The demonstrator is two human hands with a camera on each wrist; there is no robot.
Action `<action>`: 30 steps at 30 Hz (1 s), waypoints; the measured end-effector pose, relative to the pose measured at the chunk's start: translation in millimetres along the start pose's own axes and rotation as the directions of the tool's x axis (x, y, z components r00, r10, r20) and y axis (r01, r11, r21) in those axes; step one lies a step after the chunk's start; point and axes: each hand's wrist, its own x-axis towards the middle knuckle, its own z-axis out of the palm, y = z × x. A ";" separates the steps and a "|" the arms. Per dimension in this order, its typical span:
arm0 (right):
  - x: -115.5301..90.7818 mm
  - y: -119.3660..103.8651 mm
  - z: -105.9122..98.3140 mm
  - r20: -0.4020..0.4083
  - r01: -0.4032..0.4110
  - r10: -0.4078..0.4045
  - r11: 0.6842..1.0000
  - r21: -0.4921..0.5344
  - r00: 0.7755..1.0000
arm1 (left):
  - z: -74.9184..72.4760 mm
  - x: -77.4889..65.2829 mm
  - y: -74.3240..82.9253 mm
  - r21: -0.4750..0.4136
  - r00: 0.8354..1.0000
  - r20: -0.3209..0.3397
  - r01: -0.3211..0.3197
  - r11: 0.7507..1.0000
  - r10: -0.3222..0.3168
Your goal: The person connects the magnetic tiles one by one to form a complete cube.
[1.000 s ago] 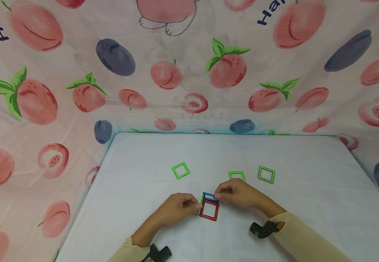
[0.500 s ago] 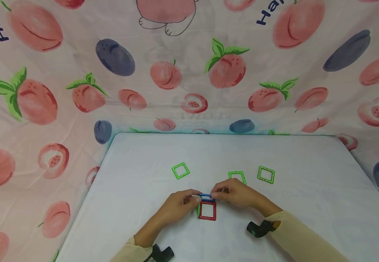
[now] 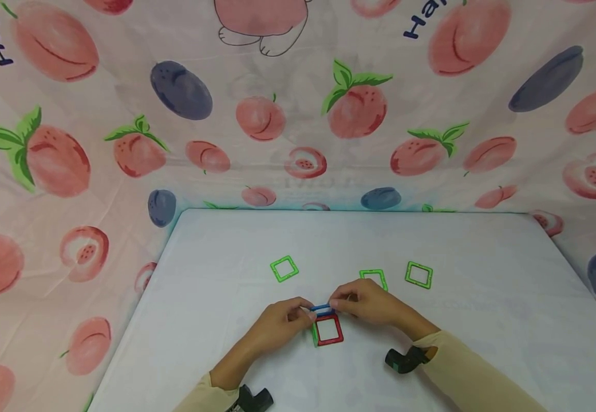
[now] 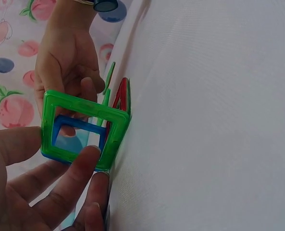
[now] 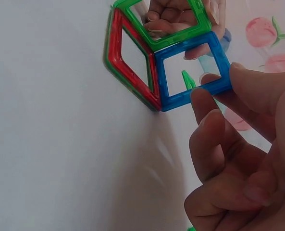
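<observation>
A red square magnetic tile (image 5: 114,43) lies flat on the table, with a green edge showing beneath it. On its far side stands a blue square magnetic tile (image 5: 180,100), and on its left side an upright green square magnetic tile (image 4: 84,102). These two meet at a corner. My left hand (image 3: 279,326) holds the green tile there, thumb on its upper edge and fingers reaching to its lower part. With thumb and fingers, my right hand (image 3: 364,300) pinches the blue tile's upper right part. Each tile is an open frame.
Beyond the hands, loose green square tiles lie on the white table (image 3: 215,257): one at left (image 3: 284,268), one partly behind my right hand (image 3: 373,274) and one at right (image 3: 418,274). A fruit-patterned cloth (image 3: 256,114) hangs behind the table.
My left hand has moved up to the corner by the blue tile. The right hand has shifted slightly left, still holding the blue tile. The joined tiles have turned a little.
</observation>
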 end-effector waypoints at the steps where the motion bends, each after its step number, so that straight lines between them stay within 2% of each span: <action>1: 0.1 -0.4 -0.2 -0.001 -0.005 0.005 1.000 0.000 1.000 | -0.2 0.0 0.2 0.000 1.000 0.001 0.000 1.000 0.000; 8: 1.8 -1.7 -1.3 0.003 -0.017 0.017 1.000 0.009 1.000 | -1.2 -1.8 1.3 0.006 1.000 0.007 -0.005 1.000 0.005; 14: 4.1 -1.1 -1.0 -0.005 0.001 -0.001 1.000 0.001 1.000 | -1.0 -1.5 2.5 -0.030 1.000 -0.003 0.012 0.999 -0.012; 22: 4.6 -1.4 -0.2 -0.026 -0.027 0.026 0.999 -0.021 0.999 | 0.0 -0.5 2.8 -0.042 1.000 -0.020 0.017 0.999 -0.017; 26: 1.3 1.1 -4.2 -0.076 -0.081 0.078 0.996 -0.035 0.994 | -0.2 -1.2 3.8 -0.048 1.000 -0.018 0.019 0.999 -0.020; 30: -2.8 7.4 -11.9 -0.172 -0.156 0.145 0.986 -0.057 0.974 | 0.1 -1.3 3.8 -0.041 0.999 -0.019 0.026 0.999 -0.026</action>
